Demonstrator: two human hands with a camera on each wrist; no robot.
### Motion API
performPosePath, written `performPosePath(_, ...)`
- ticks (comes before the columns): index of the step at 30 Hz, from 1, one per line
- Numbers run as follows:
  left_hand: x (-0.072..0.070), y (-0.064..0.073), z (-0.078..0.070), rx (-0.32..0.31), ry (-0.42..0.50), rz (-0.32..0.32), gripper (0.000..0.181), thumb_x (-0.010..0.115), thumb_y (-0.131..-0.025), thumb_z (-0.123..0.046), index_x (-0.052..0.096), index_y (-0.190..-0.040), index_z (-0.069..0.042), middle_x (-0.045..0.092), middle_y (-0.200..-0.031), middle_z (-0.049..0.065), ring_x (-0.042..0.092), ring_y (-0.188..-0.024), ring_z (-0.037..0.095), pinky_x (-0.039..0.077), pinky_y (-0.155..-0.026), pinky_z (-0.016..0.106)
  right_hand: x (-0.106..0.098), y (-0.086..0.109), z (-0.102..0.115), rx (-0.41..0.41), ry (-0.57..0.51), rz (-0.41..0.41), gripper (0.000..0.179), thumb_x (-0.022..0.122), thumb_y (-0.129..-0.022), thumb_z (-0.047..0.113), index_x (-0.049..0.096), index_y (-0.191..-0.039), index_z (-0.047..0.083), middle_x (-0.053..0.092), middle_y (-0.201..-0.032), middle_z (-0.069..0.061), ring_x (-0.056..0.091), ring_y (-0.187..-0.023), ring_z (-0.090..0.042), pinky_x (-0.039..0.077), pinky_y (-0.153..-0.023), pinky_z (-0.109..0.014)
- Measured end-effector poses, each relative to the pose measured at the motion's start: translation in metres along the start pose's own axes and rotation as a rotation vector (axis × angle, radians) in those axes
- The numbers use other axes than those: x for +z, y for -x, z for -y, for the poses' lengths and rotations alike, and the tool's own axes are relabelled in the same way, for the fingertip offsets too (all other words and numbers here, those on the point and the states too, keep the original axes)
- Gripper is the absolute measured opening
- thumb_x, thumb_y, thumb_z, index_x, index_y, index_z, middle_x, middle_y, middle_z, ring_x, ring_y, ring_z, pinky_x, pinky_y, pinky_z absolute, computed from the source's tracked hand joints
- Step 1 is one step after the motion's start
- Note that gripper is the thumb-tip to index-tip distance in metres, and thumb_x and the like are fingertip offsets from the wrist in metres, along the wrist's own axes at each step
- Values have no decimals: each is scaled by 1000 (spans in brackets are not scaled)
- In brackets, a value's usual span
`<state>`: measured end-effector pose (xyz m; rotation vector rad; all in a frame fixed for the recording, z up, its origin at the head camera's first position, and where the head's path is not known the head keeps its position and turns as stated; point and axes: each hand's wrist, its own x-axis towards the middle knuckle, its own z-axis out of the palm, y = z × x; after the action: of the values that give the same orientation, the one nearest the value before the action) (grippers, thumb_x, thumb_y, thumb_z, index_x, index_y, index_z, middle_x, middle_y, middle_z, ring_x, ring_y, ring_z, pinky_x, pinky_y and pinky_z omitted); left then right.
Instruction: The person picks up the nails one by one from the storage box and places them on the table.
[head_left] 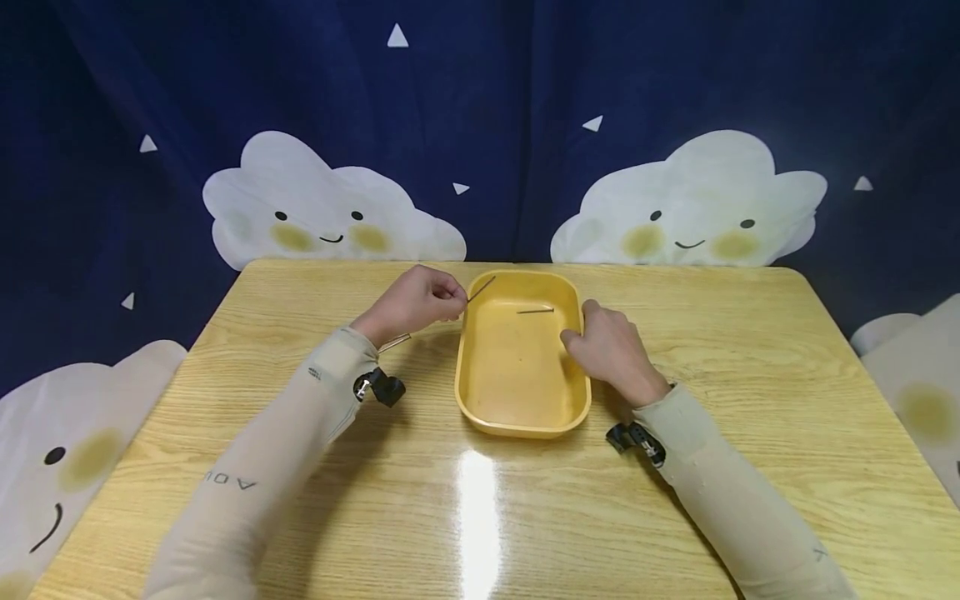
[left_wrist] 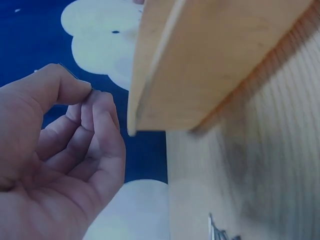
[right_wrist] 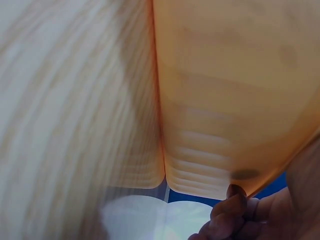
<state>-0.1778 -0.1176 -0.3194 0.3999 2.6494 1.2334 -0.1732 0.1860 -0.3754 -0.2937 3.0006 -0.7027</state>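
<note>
A yellow plastic tray point(head_left: 521, 387) sits on the table, its long sides running away from me. My left hand point(head_left: 420, 298) is at its far left rim, pinching a thin dark nail point(head_left: 482, 288) between thumb and forefinger; the nail slants over the tray. In the left wrist view, the left hand's point(left_wrist: 70, 135) fingertips cover most of the nail. Another nail point(head_left: 534, 312) lies inside the tray toward the far end. With the thumb inside and the fingers outside, my right hand point(head_left: 611, 346) grips the right rim. The right wrist view has its fingers point(right_wrist: 230, 215) against the outer wall.
Several thin metal pieces point(head_left: 395, 342) lie on the table beside my left wrist, partly hidden by the sleeve. The wooden table point(head_left: 750, 375) ends at a dark blue curtain point(head_left: 510, 100) with cloud patterns, just beyond the tray.
</note>
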Motion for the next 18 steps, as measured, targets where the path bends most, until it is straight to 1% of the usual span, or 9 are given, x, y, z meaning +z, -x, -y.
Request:
performPosePath(2,-2,2,5,-17,24,15,19,64,-92,-17,76,-100,-5,67,-80,-1,59,-78,15,49,-71,27,0,0,0,0,1,-2,35,53,-95,32,56,-107,-1,64,-89,-19,60,-77,-34,46,-65,-40)
performPosePath(6,-7,5,14,-44,73,42,18,64,-93,-18,75,-99,-5,69,-84,2,63,-81,17,56,-82,38,0,-1,0,-1,6,-7,34,54,-95,32,56,-105,0,64,-89,-19,60,-77,-35,46,-65,-40)
performPosePath(9,-9,7,18,-64,112,65,18,64,-94,-18,75,-101,-5,71,-91,7,66,-86,20,57,-88,43,-1,0,0,1,7,-9,34,53,-95,32,55,-105,0,64,-89,-20,61,-78,-35,47,-66,-41)
performPosePath(12,-10,11,22,-87,140,80,18,63,-95,-18,74,-102,-4,72,-98,14,68,-93,28,57,-91,45,-1,0,0,3,7,-6,34,53,-95,32,55,-105,0,64,-89,-19,60,-77,-35,46,-65,-40)
performPosePath(14,-10,14,25,-103,148,89,19,63,-96,-18,74,-102,-4,72,-102,16,69,-97,32,57,-92,45,-1,0,0,2,8,-7,33,53,-95,31,55,-104,0,64,-88,-19,60,-76,-34,45,-64,-39)
performPosePath(16,-11,16,27,-121,159,96,21,62,-96,-18,73,-104,-2,71,-105,17,68,-99,33,57,-93,46,0,-1,1,0,7,-9,32,53,-95,31,55,-103,0,64,-88,-19,60,-76,-34,45,-64,-39)
performPosePath(18,-11,18,31,-137,169,109,24,62,-96,-17,72,-107,1,71,-106,16,68,-98,29,57,-93,44,0,-1,1,-3,8,-12,31,54,-95,31,55,-102,1,63,-87,-18,60,-76,-34,45,-63,-38)
